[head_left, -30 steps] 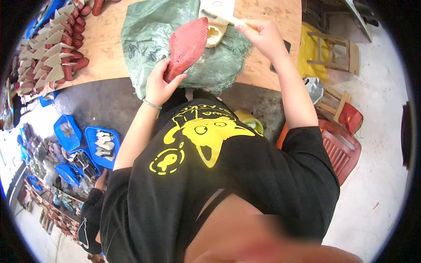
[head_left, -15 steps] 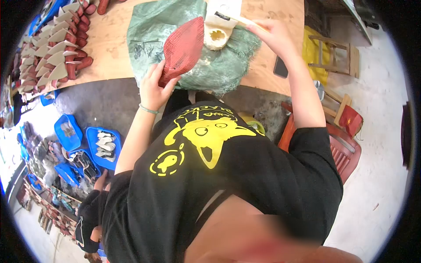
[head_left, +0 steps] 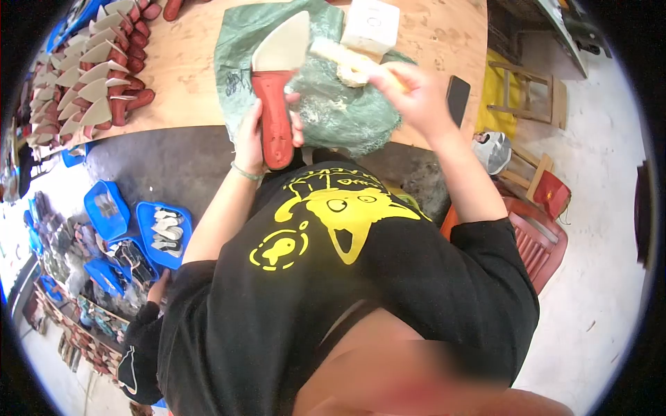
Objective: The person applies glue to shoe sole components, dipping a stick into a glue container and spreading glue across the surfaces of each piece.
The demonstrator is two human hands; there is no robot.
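My left hand [head_left: 251,135] is wrapped round a red shoe last [head_left: 275,114], held upright over the table's near edge. A pointed cream piece [head_left: 283,43] spreads from its far end, pale face towards me. My right hand [head_left: 422,97] is closed on a light-handled brush [head_left: 336,54], blurred by motion, its tip pointing left towards the cream piece; I cannot tell whether they touch. Partly behind the brush stands a white cut-open container [head_left: 372,28], its opening mostly hidden. Beneath both hands lies a crumpled green sheet [head_left: 326,121] with white smears.
Rows of red lasts with cream pieces [head_left: 97,90] fill the table's left end. A dark phone [head_left: 457,99] lies near the right edge. Blue trays [head_left: 163,232] sit on the lower left, beside another person's sleeve [head_left: 142,347]. Wooden stools [head_left: 531,93] and a red chair [head_left: 538,239] stand right.
My left hand has turned the last over, from the red textured face to the cream one. The brush has moved from over the container down and left, towards the last.
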